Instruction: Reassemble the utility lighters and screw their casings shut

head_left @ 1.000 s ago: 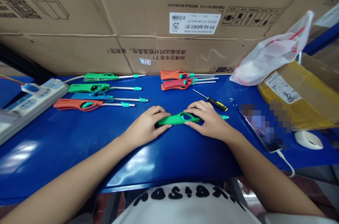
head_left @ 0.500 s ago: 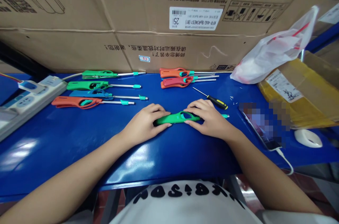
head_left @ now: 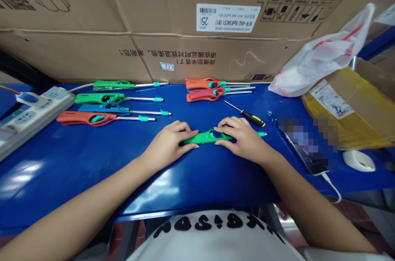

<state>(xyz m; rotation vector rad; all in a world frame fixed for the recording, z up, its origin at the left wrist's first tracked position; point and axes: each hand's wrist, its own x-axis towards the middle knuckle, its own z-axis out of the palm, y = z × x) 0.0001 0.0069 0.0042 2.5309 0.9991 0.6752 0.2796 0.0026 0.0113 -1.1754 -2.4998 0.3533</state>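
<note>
A green long-necked lighter (head_left: 202, 137) lies crosswise in front of me, close to the blue tabletop (head_left: 197, 183). My left hand (head_left: 168, 142) is closed on its handle end, thumb on the near side and fingers on the far side. Around the trigger-loop end, my right hand (head_left: 243, 139) pinches it the same way. That hand covers most of the metal neck; only the teal tip shows past it. Just beyond my right hand rests a screwdriver (head_left: 254, 118) with a black and yellow handle.
More lighters lie at the back left, among them an orange one (head_left: 84, 118), and a red one (head_left: 205, 94) in a group at the back centre. A large carton (head_left: 166, 14) walls off the back. A power strip (head_left: 33, 115), phone (head_left: 300, 146), white mouse (head_left: 358, 160) and taped box (head_left: 354, 105) flank the sides.
The camera view has shifted very slightly. Both hands keep their hold on the green lighter in the same place.
</note>
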